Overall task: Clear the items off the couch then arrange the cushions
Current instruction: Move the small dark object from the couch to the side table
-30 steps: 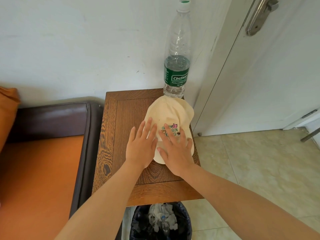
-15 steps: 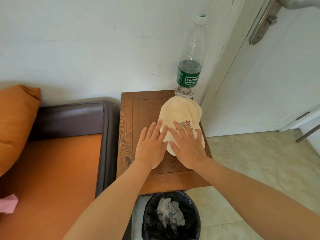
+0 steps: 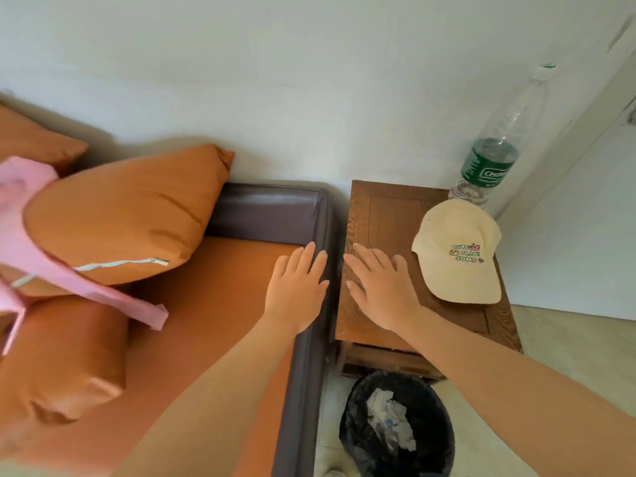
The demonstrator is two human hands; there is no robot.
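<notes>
A cream cap (image 3: 457, 251) with coloured lettering lies on the wooden side table (image 3: 382, 215), and neither hand touches it. My right hand (image 3: 382, 287) is flat and open over the table's left part. Fingers straight, my left hand (image 3: 297, 287) is over the couch's dark brown arm (image 3: 309, 366) and the orange seat (image 3: 206, 321). On the couch, an orange cushion (image 3: 127, 215) lies tilted with a pink garment (image 3: 20, 215) draped under and beside it. A second orange cushion (image 3: 65, 359) sits in front, a third (image 3: 31, 139) at the far left.
A plastic water bottle (image 3: 499, 146) with a green label stands at the table's back corner against the wall. A black-lined bin (image 3: 395, 425) holding crumpled paper sits on the floor in front of the table. A white door (image 3: 585, 218) is to the right.
Both hands have left the cap and moved left; the left one is now over the couch edge. The view has swung left, showing the cushions and the pink garment.
</notes>
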